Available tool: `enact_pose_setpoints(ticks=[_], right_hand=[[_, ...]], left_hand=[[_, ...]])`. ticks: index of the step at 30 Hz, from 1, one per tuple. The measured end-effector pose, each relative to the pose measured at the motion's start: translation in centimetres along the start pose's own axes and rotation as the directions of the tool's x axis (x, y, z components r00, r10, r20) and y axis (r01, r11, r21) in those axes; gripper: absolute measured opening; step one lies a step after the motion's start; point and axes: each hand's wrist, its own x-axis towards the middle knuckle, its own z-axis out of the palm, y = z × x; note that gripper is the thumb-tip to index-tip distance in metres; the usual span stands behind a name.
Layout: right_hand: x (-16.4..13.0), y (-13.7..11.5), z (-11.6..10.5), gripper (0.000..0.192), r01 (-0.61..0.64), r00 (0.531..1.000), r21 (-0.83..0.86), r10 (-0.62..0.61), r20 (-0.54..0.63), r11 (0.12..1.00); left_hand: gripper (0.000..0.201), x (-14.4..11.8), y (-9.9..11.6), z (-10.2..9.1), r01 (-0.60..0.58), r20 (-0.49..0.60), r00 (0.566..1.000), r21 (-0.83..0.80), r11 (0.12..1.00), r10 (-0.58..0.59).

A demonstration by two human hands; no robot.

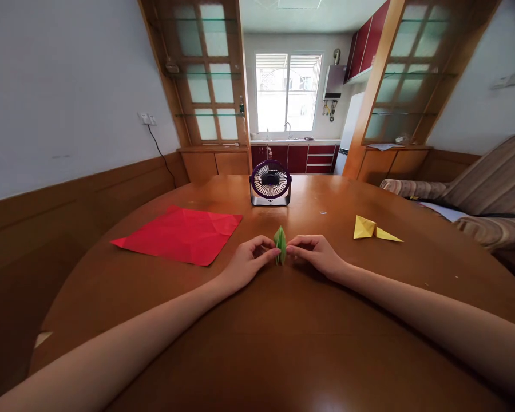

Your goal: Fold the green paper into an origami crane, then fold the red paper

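One round wooden table [283,343], kitchen beyond.

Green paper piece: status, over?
Left hand and right hand pinch the folded green paper from both sides, upright on the table. Red sheet left, yellow fold right, fan behind; all apart from it.

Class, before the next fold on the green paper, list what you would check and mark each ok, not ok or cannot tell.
1. Left hand pinches the green paper: ok.
2. Right hand pinches its other side: ok.
3. Paper stands upright on the table: ok.
4. Creases sharp: cannot tell.
5. Red sheet, fan and yellow model lie apart from the hands: ok.
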Motion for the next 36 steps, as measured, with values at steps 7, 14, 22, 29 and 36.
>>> enact_pose_setpoints(ticks=[7, 14, 22, 29, 36], right_hand=[[-0.1, -0.1, 0.1, 0.031, -0.015, 1.0, -0.003, 0.015, -0.007, 1.0], [-0.1, 0.4, 0.0, 0.028, 0.105, 0.993, -0.089, -0.109, -0.049, 0.99], [-0.8, 0.4, 0.7, 0.021, 0.221, 0.966, -0.21, -0.243, -0.089, 0.952], [-1.0, -0.4, 1.4, 0.017, 0.184, 0.974, -0.247, -0.21, -0.085, 0.951], [-1.0, -0.7, 2.1, 0.021, 0.17, 0.975, -0.21, -0.195, -0.103, 0.963]], left_hand=[[0.025, 0.2, 0.2, 0.2, 0.055, -0.04, 0.997, -0.104, 0.993, -0.06], [0.025, 0.2, 0.0, 0.1, 0.047, -0.111, 0.992, -0.082, 0.996, -0.056], [0.013, -0.6, 0.8, 0.8, -0.089, -0.234, 0.966, 0.117, 0.989, 0.114], [0.012, -1.0, 1.3, 0.6, -0.266, -0.113, 0.922, 0.511, 0.817, 0.371], [0.016, -0.5, 1.1, 0.0, -0.412, 0.093, 0.887, 0.6, 0.686, 0.451]])
